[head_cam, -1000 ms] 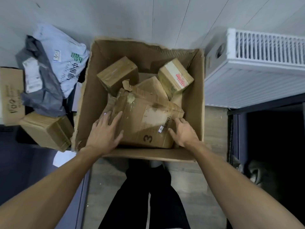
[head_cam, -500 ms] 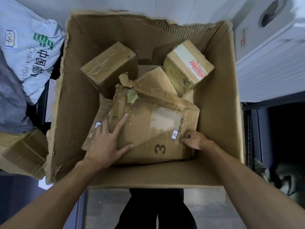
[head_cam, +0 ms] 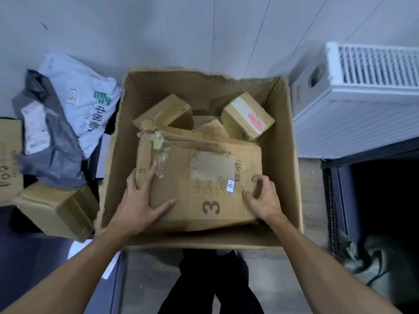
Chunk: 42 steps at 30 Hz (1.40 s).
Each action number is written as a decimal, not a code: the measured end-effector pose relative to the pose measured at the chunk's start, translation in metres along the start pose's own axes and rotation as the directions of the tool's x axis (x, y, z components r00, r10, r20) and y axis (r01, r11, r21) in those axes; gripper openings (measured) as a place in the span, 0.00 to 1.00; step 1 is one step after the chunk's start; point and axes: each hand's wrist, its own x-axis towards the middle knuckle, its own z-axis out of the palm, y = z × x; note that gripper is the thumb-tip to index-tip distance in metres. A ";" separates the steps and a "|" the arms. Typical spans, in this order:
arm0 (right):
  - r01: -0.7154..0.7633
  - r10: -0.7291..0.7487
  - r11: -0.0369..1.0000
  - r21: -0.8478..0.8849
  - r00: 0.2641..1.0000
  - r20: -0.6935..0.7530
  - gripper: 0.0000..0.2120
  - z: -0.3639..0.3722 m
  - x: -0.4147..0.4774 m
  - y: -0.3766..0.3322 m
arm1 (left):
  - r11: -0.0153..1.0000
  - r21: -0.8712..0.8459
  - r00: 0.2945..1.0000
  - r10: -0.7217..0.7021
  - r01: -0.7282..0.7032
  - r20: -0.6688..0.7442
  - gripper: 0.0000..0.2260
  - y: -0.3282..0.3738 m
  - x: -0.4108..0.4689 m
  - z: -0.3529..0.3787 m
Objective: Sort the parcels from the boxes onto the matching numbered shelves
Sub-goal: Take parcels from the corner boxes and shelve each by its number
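A big open cardboard box (head_cam: 292, 177) stands on the floor in front of me. Inside it a flat, worn carton parcel (head_cam: 204, 177) printed with a "3" and a small blue-edged sticker lies on top. My left hand (head_cam: 141, 198) grips its left edge, fingers spread over the top face. My right hand (head_cam: 260, 197) clutches its right near corner with curled fingers. Behind it lie a small brown parcel (head_cam: 165, 112) and a small parcel with a white label and red print (head_cam: 248, 116).
Left of the box lie a white mail bag (head_cam: 84, 105), a grey poly bag (head_cam: 45, 143) and a brown carton (head_cam: 56, 209). A white radiator (head_cam: 362, 105) stands at the right, with a dark shelf opening (head_cam: 385, 200) below it.
The view pulled back from the box. The big parcel shifted left and toward me. My left hand moved onto its left edge and my right hand took its right corner.
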 end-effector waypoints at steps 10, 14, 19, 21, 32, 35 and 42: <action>0.372 -0.340 0.919 -0.131 0.915 0.217 0.62 -0.082 -0.083 -0.091 | 0.998 0.060 0.999 0.025 -0.023 -0.042 0.56 0.043 -0.063 -0.074; 0.438 -0.393 0.869 -0.231 0.894 0.216 0.65 -0.102 -0.098 -0.114 | 0.999 0.042 0.989 0.020 -0.014 -0.148 0.59 0.050 -0.090 -0.085; 0.523 -0.453 0.788 -0.326 0.850 0.270 0.71 -0.105 -0.102 -0.120 | 1.000 -0.016 0.975 0.020 -0.024 -0.221 0.63 0.048 -0.111 -0.091; 0.523 -0.464 0.789 -0.323 0.851 0.244 0.69 -0.106 -0.108 -0.123 | 0.999 -0.036 0.981 0.013 -0.020 -0.191 0.69 0.049 -0.116 -0.094; 0.569 -0.547 0.807 -0.154 0.821 0.167 0.65 -0.139 -0.149 -0.151 | 0.995 -0.019 0.953 0.085 -0.094 -0.290 0.64 0.073 -0.161 -0.127; 0.612 -0.589 0.780 -0.135 0.789 0.176 0.62 -0.145 -0.162 -0.170 | 0.992 -0.066 0.949 0.083 -0.108 -0.305 0.65 0.083 -0.175 -0.139; 0.709 -0.658 0.678 -0.194 0.703 0.269 0.64 -0.149 -0.187 -0.214 | 0.995 -0.090 0.928 0.013 -0.050 -0.372 0.68 0.086 -0.221 -0.153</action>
